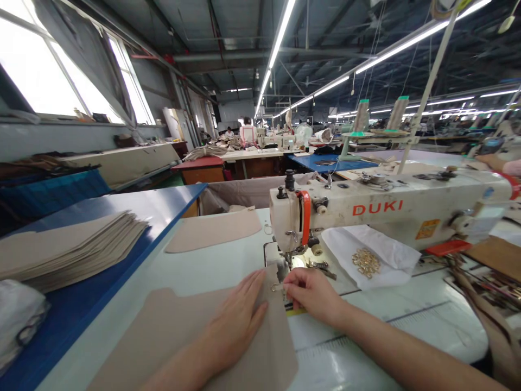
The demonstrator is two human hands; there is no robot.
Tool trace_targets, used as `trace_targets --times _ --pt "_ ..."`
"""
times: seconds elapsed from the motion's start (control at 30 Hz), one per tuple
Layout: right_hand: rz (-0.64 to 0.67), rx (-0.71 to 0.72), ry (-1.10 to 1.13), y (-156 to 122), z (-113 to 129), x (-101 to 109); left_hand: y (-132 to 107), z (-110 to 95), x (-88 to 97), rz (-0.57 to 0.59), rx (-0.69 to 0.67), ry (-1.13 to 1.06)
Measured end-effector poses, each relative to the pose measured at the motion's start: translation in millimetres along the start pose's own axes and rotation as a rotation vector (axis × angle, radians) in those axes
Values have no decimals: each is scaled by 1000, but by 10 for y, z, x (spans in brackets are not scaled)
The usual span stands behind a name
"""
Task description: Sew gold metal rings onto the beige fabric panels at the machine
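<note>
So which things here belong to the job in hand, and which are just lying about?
Likely the job:
beige panel under the left hand
DUKI sewing machine
gold-coloured metal pieces

Seemingly just lying about:
white bundle, lower left
flat brown piece, far right

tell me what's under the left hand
A beige panel lies under the left hand; the patch of panel the hand covers can't be seen, nor the tabletop beneath the panel.
</note>
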State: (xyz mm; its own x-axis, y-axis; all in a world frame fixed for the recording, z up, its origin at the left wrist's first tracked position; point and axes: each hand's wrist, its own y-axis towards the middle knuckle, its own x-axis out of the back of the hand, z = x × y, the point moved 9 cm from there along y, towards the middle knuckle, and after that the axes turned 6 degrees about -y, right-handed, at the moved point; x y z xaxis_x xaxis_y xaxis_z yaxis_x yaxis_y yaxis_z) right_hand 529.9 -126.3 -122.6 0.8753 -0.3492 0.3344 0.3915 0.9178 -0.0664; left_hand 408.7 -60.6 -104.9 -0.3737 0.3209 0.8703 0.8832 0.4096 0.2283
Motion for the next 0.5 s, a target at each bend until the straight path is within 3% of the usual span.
trace_targets --times 0.27,0.5 --pt "167 -208 8 149 -56 -217 -240 -48 -16 -18 11 25" --pt "218 -297 -23 223 -74 -244 32 -206 146 -134 -92 -2"
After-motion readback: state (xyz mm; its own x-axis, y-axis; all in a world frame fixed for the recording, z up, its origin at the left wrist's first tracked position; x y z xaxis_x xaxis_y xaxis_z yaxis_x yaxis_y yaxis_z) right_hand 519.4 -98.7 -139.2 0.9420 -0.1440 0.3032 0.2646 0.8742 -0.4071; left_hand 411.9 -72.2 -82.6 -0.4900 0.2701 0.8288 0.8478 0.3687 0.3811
